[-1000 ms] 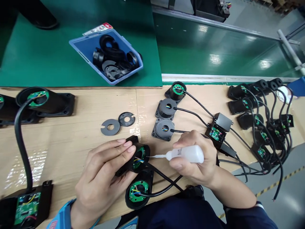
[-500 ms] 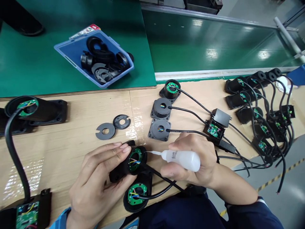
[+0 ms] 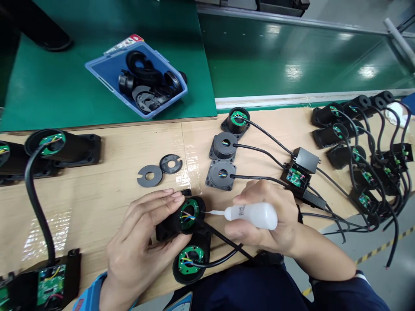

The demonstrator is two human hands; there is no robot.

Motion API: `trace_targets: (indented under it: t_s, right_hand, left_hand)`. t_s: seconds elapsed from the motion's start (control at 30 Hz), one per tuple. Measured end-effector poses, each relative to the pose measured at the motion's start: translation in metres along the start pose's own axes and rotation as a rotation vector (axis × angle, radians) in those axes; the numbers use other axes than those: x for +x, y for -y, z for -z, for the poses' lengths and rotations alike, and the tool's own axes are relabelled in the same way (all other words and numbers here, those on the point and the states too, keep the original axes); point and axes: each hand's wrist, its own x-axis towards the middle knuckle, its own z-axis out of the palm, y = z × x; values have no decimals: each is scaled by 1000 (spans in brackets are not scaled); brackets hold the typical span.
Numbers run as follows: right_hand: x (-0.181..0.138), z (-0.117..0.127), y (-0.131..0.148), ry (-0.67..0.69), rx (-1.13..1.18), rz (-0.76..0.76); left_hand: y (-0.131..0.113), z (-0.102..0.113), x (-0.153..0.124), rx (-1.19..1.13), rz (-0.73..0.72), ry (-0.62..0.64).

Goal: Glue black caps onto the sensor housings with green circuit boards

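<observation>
My left hand (image 3: 145,235) is closed around a black round housing (image 3: 175,222) tilted toward me, with a green ring-shaped circuit board (image 3: 189,208) and coloured wires inside its mouth. In my right hand (image 3: 269,216) lies a small white squeeze bottle (image 3: 254,215), gripped between thumb and fingers. The bottle's thin nozzle tip (image 3: 210,212) points left and meets the housing's rim. Just below, a second black housing (image 3: 191,261) lies with its own green board and a black cable. Two dark slotted discs (image 3: 149,176) rest on the bench beyond my left hand.
Three cabled housings (image 3: 223,145) stand in a column past my hands, leading to small black boxes (image 3: 296,175). A blue bin (image 3: 145,113) of black parts sits on the green board. More housings (image 3: 339,155) crowd the right; larger ones (image 3: 78,149) lie left.
The whole view has shifted slightly, so things appear a little farther right. Both hands keep their grip, and the nozzle remains at the housing's rim.
</observation>
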Motion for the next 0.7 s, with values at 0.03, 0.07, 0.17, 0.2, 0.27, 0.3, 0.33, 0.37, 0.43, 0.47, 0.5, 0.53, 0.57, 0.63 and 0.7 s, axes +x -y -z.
trace_targets:
  t_s: [0.03,0.07,0.17,0.2,0.27,0.3,0.33,0.37,0.43,0.47,0.5,0.53,0.57,0.63,0.7]
  right_hand:
    - [-1,0,-1,-12,36,-33]
    - [-1,0,-1,-40,79,-66]
    - [-3,-2,-4,-185,211,-190]
    - [-2,-4,-5,-225,246,-233]
    - [0,-7,-5,-256,298,-307]
    - [2,-9,-5,-254,314,-330]
    - [5,-11,-4,-243,324,-346]
    - [7,-13,-3,-231,332,-356]
    - [11,-17,-2,-199,344,-358]
    - [13,-19,-2,-182,353,-353]
    - [14,-21,-3,-164,367,-346]
    - [14,-23,-3,-148,385,-337]
    - [14,-24,-4,-132,401,-331]
    - [13,-27,-5,-106,425,-334]
    - [11,-28,-6,-90,437,-345]
  left_hand:
    - [0,-1,0,1,-1,-5]
    - [0,-2,0,8,1,-11]
    - [1,-6,-2,13,38,-1]
    - [1,-7,-3,-14,64,13]
    - [2,-9,-7,-100,141,51]
    - [2,-9,-9,-149,185,74]
    - [2,-10,-10,-194,227,94]
    - [2,-11,-12,-235,265,111]
    - [2,-12,-14,-305,315,131]
    - [2,-13,-14,-333,329,138]
    - [2,-14,-14,-354,338,140]
    - [2,-15,-13,-369,341,139]
    - [1,-15,-12,-380,343,140]
    - [1,-16,-11,-399,347,141]
    - [1,-16,-11,-417,351,141]
